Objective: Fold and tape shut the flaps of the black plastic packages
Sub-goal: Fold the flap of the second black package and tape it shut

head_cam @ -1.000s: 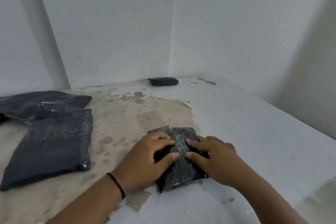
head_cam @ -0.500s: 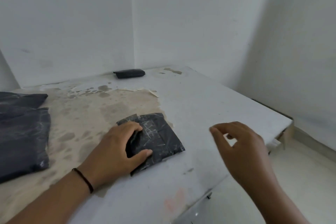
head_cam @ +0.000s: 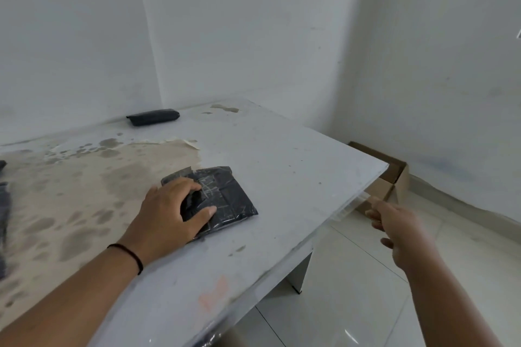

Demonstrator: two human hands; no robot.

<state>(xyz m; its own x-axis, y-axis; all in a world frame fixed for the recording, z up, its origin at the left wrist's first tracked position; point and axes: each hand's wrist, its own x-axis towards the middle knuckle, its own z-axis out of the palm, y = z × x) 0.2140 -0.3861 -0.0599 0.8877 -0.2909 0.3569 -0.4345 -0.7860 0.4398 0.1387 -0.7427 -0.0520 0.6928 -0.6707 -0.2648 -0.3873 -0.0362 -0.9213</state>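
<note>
both forearms are bare, with no sleeves in view. the left hand (head_cam: 169,214) has a thin black band (head_cam: 130,254) round its wrist, like a cord or hair tie. the right hand (head_cam: 400,231) wears nothing visible: no ring, watch or glove on either hand.

Glossy black plastic package (head_cam: 225,197) on stained, matt table (head_cam: 282,155).

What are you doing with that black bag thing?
A person is wrapping a small folded black plastic package on a worn white table. The left hand presses it flat, and the right hand reaches off the table's edge toward a strip of clear tape stuck there. Another small black package lies by the wall.
</note>
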